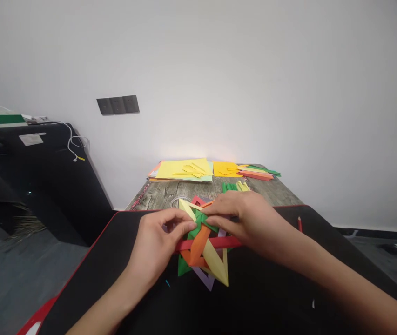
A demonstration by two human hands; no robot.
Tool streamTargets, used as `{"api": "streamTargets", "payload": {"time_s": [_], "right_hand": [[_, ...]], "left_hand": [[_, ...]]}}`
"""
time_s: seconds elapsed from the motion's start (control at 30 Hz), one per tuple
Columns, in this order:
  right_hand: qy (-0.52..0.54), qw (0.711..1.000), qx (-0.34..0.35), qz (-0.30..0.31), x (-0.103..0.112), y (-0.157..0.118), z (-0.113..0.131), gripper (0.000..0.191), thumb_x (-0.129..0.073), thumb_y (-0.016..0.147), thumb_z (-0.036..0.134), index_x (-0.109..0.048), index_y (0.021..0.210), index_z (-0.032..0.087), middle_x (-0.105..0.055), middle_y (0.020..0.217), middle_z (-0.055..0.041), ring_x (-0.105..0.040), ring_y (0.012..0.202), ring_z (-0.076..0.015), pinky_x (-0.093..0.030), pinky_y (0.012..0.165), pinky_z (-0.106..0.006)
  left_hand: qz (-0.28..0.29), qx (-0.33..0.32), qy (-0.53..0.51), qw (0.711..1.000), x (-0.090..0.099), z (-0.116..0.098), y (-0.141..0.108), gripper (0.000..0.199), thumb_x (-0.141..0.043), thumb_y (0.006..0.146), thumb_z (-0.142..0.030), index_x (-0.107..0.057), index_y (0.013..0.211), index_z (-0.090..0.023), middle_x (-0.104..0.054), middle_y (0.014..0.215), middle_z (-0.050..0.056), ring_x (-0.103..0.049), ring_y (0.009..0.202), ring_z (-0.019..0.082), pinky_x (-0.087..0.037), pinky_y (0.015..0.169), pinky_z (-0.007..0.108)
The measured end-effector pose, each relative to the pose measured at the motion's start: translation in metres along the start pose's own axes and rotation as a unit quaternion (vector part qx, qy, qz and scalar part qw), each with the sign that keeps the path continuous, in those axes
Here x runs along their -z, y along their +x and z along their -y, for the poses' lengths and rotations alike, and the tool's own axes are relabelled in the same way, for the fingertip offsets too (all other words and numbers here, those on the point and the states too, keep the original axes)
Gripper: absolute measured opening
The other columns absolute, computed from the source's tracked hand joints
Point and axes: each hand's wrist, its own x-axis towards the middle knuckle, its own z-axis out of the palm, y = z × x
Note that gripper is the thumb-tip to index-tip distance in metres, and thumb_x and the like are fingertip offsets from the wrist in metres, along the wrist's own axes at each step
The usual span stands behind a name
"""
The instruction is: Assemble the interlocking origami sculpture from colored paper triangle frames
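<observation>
A many-pointed paper star point(215, 263) of interlaced folded strips in green, orange, red, cream and lavender is held over the black mat. My left hand point(159, 239) pinches a green strip near its top between thumb and forefinger. From the other side, my right hand point(240, 216) grips the same green part, its thumb and fingertips close to those of the left. The fingers of both hands are closed on the star. Its far side is partly hidden behind my right hand.
A red pencil point(299, 224) lies on the black mat point(271, 298), with small paper scraps nearby. Behind, on the wood-grain table point(163, 194), are yellow paper sheets point(170, 168) and coloured strips point(257, 172). Green and cream folded strips point(231, 187) sit just beyond my right hand.
</observation>
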Motion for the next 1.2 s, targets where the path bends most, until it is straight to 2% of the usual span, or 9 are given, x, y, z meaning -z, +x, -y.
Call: {"api": "streamTargets", "payload": {"time_s": [0.13, 0.23, 0.4, 0.6, 0.73, 0.83, 0.9, 1.0, 1.2], "right_hand": [[0.037, 0.999, -0.016, -0.011, 0.000, 0.002, 0.002, 0.015, -0.063, 0.084, 0.021, -0.075, 0.075, 0.024, -0.070, 0.070, -0.0021, -0.062, 0.066, -0.0167, -0.043, 0.060, -0.027], [0.041, 0.999, -0.017, -0.008, 0.000, 0.003, 0.006, 0.014, -0.064, 0.082, 0.019, -0.074, 0.074, 0.024, -0.070, 0.071, -0.0019, -0.062, 0.066, -0.0161, -0.043, 0.059, -0.026], [0.050, 0.999, -0.018, -0.003, 0.000, 0.005, 0.008, 0.013, -0.064, 0.082, 0.018, -0.075, 0.078, 0.024, -0.071, 0.072, -0.0014, -0.062, 0.065, -0.0152, -0.043, 0.059, -0.026], [0.129, 0.990, -0.061, 0.001, -0.001, 0.005, 0.004, 0.010, -0.067, 0.080, 0.017, -0.076, 0.081, 0.021, -0.070, 0.071, -0.0011, -0.063, 0.064, -0.0136, -0.046, 0.058, -0.025], [0.216, 0.971, -0.105, 0.008, -0.002, 0.005, 0.003, 0.011, -0.067, 0.078, 0.018, -0.077, 0.084, 0.019, -0.066, 0.069, -0.0009, -0.056, 0.055, -0.0095, -0.044, 0.050, -0.021], [0.295, 0.946, -0.130, 0.029, -0.004, 0.006, 0.003, 0.015, -0.065, 0.079, 0.019, -0.076, 0.089, 0.019, -0.060, 0.062, 0.0009, -0.050, 0.050, -0.0077, -0.039, 0.044, -0.019], [0.323, 0.935, -0.139, 0.044, -0.005, 0.006, 0.003, 0.016, -0.063, 0.079, 0.021, -0.076, 0.088, 0.018, -0.058, 0.060, 0.0013, -0.048, 0.049, -0.0073, -0.037, 0.042, -0.018], [0.325, 0.933, -0.149, 0.045, -0.007, 0.006, 0.004, 0.016, -0.062, 0.078, 0.021, -0.076, 0.086, 0.016, -0.056, 0.060, 0.0014, -0.046, 0.049, -0.0067, -0.036, 0.043, -0.019], [0.300, 0.943, -0.142, 0.011, -0.012, 0.002, 0.006, 0.017, -0.061, 0.077, 0.019, -0.074, 0.087, 0.015, -0.060, 0.063, 0.0003, -0.051, 0.053, -0.0080, -0.042, 0.048, -0.021]], "left_hand": [[-0.059, -0.157, 0.129, 0.977, -0.007, 0.001, -0.014, 0.013, -0.064, 0.082, -0.024, -0.071, 0.074, -0.017, -0.071, 0.067, 0.001, -0.062, 0.056, 0.013, -0.045, 0.054, 0.022], [-0.086, -0.214, 0.224, 0.947, -0.010, -0.002, -0.022, 0.012, -0.064, 0.083, -0.025, -0.070, 0.078, -0.015, -0.070, 0.066, 0.002, -0.061, 0.054, 0.013, -0.043, 0.051, 0.022], [-0.129, -0.223, 0.320, 0.912, -0.019, -0.008, -0.027, 0.022, -0.053, 0.090, -0.022, -0.068, 0.077, -0.014, -0.067, 0.063, 0.003, -0.059, 0.048, 0.013, -0.036, 0.046, 0.023], [-0.145, -0.218, 0.325, 0.909, -0.028, -0.009, -0.034, 0.023, -0.047, 0.092, -0.019, -0.068, 0.082, -0.016, -0.069, 0.068, 0.003, -0.061, 0.055, 0.014, -0.041, 0.051, 0.023], [-0.160, -0.234, 0.343, 0.896, -0.030, -0.006, -0.036, 0.024, -0.046, 0.093, -0.020, -0.067, 0.081, -0.015, -0.071, 0.074, 0.006, -0.064, 0.058, 0.017, -0.045, 0.053, 0.025], [-0.174, -0.248, 0.355, 0.884, -0.031, -0.002, -0.036, 0.023, -0.045, 0.093, -0.020, -0.068, 0.092, -0.015, -0.072, 0.077, 0.008, -0.066, 0.063, 0.019, -0.049, 0.056, 0.026], [-0.176, -0.254, 0.351, 0.884, -0.032, 0.002, -0.036, 0.022, -0.047, 0.092, -0.022, -0.067, 0.101, -0.016, -0.073, 0.082, 0.008, -0.068, 0.069, 0.021, -0.052, 0.061, 0.028], [-0.174, -0.257, 0.336, 0.889, -0.033, 0.007, -0.038, 0.022, -0.049, 0.091, -0.021, -0.065, 0.106, -0.016, -0.073, 0.087, 0.009, -0.068, 0.075, 0.023, -0.053, 0.067, 0.031], [-0.158, -0.261, 0.308, 0.901, -0.033, 0.008, -0.041, 0.022, -0.049, 0.089, -0.012, -0.062, 0.107, -0.012, -0.071, 0.089, 0.011, -0.066, 0.074, 0.023, -0.053, 0.065, 0.033]]}}
